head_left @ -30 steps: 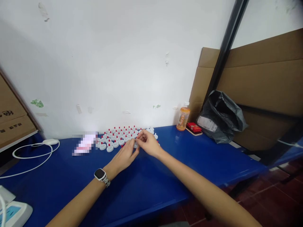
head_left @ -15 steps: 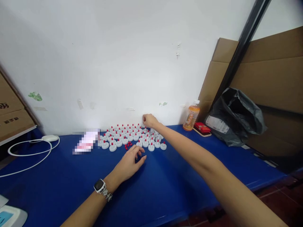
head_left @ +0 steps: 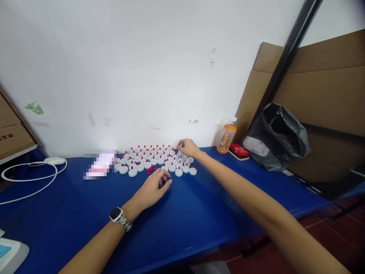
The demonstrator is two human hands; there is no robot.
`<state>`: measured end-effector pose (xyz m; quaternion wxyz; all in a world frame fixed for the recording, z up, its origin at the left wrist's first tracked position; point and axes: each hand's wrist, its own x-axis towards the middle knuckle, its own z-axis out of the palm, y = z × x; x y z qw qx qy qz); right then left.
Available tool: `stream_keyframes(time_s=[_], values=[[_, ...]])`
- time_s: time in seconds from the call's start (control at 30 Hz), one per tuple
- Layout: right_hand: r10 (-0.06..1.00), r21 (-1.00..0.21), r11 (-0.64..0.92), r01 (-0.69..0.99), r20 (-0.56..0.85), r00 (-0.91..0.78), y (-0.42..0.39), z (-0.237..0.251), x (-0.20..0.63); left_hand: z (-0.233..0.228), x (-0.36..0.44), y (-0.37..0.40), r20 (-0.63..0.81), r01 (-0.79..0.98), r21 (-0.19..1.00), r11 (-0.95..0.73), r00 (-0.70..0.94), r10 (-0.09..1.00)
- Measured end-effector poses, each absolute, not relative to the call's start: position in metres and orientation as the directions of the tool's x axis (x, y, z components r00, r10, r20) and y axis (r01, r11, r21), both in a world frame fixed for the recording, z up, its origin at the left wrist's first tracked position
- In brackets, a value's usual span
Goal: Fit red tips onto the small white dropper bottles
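Left hand: left hand [head_left: 152, 189] rests on the blue tabletop [head_left: 199, 213], fingers loosely curled, empty, beside loose small red plastic tips [head_left: 150, 171].
Right hand: right hand [head_left: 186, 146] hovers at the far right edge of the white round caps with red tips [head_left: 155, 161], fingertips pinched together; whether they hold anything, cannot tell.
Doing it well: probably 1 cap at a time, lifted straight up so neighbours stay standing.
Around: white cable [head_left: 31, 179] left; orange drink bottle [head_left: 226, 137], black plastic bag [head_left: 275, 137] right, well apart.

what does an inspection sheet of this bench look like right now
surface: blue table, mostly bare in front.
job's things: white caps with red tips in rows by the wall; loose red tips beside them.
clutter: orange bottle, red box, black bag, blurred packet.
grips: left hand rests on the table near the loose tips; right hand pinches at the rows' far right end.
cables: white cable looped at left.
surroundings: white wall, cardboard sheets.
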<state>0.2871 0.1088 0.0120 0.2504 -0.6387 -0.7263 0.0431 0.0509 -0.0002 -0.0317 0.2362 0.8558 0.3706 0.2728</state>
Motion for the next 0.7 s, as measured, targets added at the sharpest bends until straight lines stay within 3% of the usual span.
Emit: stream_keyframes(time_s=[0.5, 0.7], values=[[0.921, -0.407, 0.199, 0.891, 0.389, -0.028, 0.081, 0.007, 0.304, -0.021, 0.05, -0.006, 0.313, 0.508, 0.618, -0.6, 0.541, 0.781], [0.938, -0.412, 0.151, 0.899, 0.346, 0.001, 0.085, 0.006, 0.298, -0.021, 0.05, -0.005, 0.313, 0.507, 0.612, -0.606, 0.549, 0.775]])
